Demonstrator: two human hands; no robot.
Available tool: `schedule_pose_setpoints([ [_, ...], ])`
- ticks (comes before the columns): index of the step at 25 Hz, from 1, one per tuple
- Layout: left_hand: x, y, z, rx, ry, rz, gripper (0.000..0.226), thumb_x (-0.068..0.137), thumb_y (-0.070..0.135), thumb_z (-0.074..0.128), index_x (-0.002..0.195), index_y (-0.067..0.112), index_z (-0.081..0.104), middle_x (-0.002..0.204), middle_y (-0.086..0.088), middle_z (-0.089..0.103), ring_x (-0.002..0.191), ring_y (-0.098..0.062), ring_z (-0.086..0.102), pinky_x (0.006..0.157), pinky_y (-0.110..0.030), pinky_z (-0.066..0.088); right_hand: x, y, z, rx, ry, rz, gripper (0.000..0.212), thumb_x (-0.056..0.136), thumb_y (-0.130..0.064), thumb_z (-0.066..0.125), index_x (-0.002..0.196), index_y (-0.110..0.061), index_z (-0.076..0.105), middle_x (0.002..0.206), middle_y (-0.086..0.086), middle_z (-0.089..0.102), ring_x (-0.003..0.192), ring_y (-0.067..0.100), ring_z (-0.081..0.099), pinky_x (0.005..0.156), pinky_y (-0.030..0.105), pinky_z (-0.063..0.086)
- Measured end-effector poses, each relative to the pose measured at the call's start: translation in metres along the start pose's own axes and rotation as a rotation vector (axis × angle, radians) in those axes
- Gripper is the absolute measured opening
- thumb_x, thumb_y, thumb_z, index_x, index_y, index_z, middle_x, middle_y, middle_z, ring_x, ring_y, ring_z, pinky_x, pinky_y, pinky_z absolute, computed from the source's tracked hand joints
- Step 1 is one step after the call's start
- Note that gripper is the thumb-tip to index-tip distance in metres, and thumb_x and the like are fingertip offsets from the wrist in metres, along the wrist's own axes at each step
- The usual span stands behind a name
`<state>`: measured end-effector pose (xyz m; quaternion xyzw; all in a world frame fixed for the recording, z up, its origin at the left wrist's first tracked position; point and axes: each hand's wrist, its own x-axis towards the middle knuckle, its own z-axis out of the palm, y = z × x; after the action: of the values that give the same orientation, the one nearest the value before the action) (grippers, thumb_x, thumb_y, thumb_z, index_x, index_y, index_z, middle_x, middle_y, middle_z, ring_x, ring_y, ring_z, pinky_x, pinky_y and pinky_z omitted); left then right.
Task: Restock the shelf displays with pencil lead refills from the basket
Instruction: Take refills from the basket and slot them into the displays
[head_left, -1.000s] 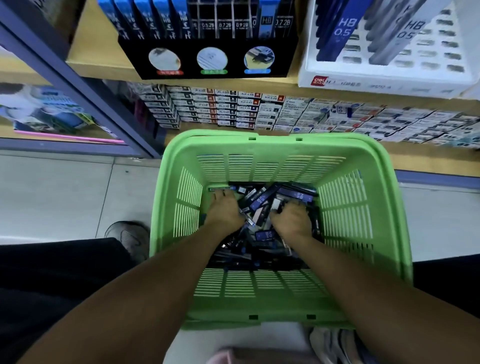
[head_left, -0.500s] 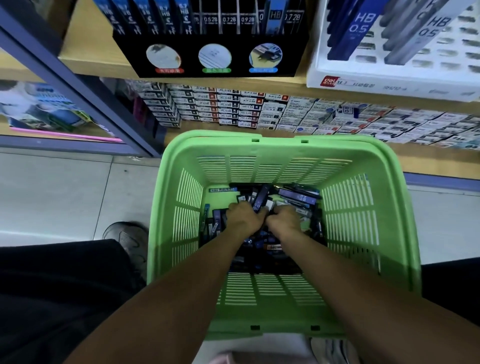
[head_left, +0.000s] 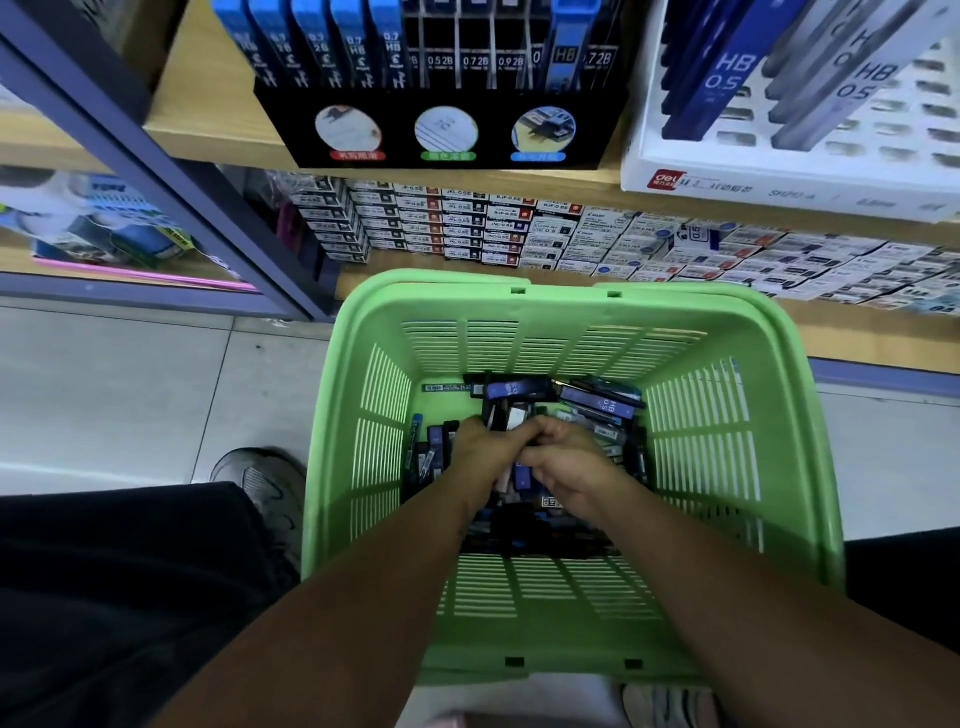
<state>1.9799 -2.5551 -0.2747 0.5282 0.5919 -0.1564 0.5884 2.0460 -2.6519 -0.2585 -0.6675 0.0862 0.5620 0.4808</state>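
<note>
Deep inside the green basket (head_left: 571, 613), left hand (head_left: 483, 452) and right hand (head_left: 563, 462) meet knuckle to knuckle, each grip clenched around pencil lead refills (head_left: 597, 402) lying flat, mostly crosswise; beyond the basket's far rim, the black shelf display (head_left: 441, 130) waits overhead.

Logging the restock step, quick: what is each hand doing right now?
Left hand: curled around lead refill packs in the basket.
Right hand: also curled, gripping packs.

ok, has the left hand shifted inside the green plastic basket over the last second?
Yes. The left hand moved right, away from the green plastic basket's left wall, meeting the right hand.
</note>
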Motion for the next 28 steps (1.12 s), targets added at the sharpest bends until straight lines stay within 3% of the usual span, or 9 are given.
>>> schedule_pose_setpoints([
  [3,0.002,-0.005,-0.006,-0.172,-0.052,-0.018,0.116,0.035,0.068,0.090,0.126,0.005,0.055,0.115,-0.013,0.069,0.100,-0.029,0.069,0.081,-0.047,0.060,-0.002,-0.005,-0.007,0.058,-0.130,0.004,0.036,0.084,0.023,0.060,0.109,-0.002,0.067,0.104,0.010,0.075,0.097,0.018,0.072,0.082,0.022,0.056],
  [7,-0.014,0.001,-0.014,-0.246,-0.152,0.113,0.041,0.072,0.034,0.088,0.099,0.010,0.069,0.093,-0.009,0.076,0.081,-0.021,0.074,0.074,-0.037,0.062,-0.001,-0.014,-0.019,0.075,-0.126,0.049,0.036,0.084,0.019,0.062,0.111,-0.004,0.070,0.114,0.015,0.073,0.106,0.020,0.069,0.082,0.022,0.056],
  [11,-0.032,0.012,-0.023,-0.272,-0.278,0.216,0.023,0.080,0.016,0.083,0.097,0.007,0.071,0.090,-0.011,0.077,0.081,-0.025,0.075,0.072,-0.035,0.060,-0.012,-0.035,-0.029,0.041,-0.082,0.066,0.036,0.084,0.017,0.064,0.114,-0.002,0.068,0.109,0.019,0.073,0.098,0.026,0.072,0.085,0.034,0.056],
  [13,-0.042,0.020,-0.031,-0.212,-0.228,0.247,0.011,0.079,0.008,0.081,0.085,0.010,0.072,0.079,-0.008,0.076,0.070,-0.022,0.072,0.067,-0.030,0.056,-0.024,-0.048,-0.033,0.023,-0.061,0.049,0.033,0.088,0.015,0.061,0.116,-0.001,0.065,0.103,0.021,0.074,0.091,0.030,0.074,0.080,0.039,0.060],
  [15,-0.052,0.028,-0.043,-0.147,-0.179,0.252,0.016,0.076,0.000,0.076,0.073,0.011,0.065,0.066,-0.008,0.067,0.056,-0.019,0.060,0.062,-0.028,0.046,-0.041,-0.063,-0.036,-0.078,-0.056,-0.002,0.030,0.092,0.014,0.055,0.119,0.002,0.062,0.095,0.023,0.073,0.074,0.027,0.071,0.063,0.034,0.060],
  [17,-0.064,0.036,-0.052,-0.088,-0.214,0.267,0.017,0.076,-0.005,0.071,0.072,0.008,0.061,0.063,-0.011,0.059,0.053,-0.020,0.052,0.060,-0.031,0.042,-0.059,-0.077,-0.037,-0.237,-0.037,-0.092,0.031,0.091,0.014,0.055,0.119,0.002,0.061,0.092,0.023,0.070,0.067,0.023,0.062,0.059,0.032,0.051],
  [23,-0.111,0.051,-0.056,0.034,-0.355,0.308,0.017,0.075,-0.009,0.067,0.080,0.005,0.059,0.055,-0.006,0.060,0.049,-0.017,0.056,0.050,-0.023,0.043,-0.114,-0.103,-0.027,-0.378,-0.074,-0.386,0.075,0.081,0.015,0.063,0.135,-0.037,0.057,0.125,-0.008,0.060,0.107,0.016,0.063,0.098,0.042,0.053],
  [26,-0.129,0.051,-0.050,0.022,-0.376,0.320,0.018,0.078,-0.010,0.065,0.081,0.006,0.058,0.056,-0.005,0.059,0.049,-0.015,0.056,0.048,-0.021,0.043,-0.129,-0.103,-0.024,-0.503,-0.064,-0.412,0.068,0.082,0.016,0.060,0.131,-0.032,0.061,0.122,-0.006,0.063,0.106,0.018,0.065,0.096,0.040,0.055],
  [28,-0.136,0.051,-0.051,-0.033,-0.388,0.331,0.018,0.079,-0.009,0.067,0.088,0.005,0.060,0.060,-0.007,0.062,0.049,-0.015,0.057,0.047,-0.021,0.044,-0.134,-0.104,-0.030,-0.557,-0.041,-0.377,0.058,0.084,0.014,0.061,0.129,-0.023,0.063,0.111,-0.006,0.069,0.109,0.030,0.067,0.098,0.049,0.053],
])
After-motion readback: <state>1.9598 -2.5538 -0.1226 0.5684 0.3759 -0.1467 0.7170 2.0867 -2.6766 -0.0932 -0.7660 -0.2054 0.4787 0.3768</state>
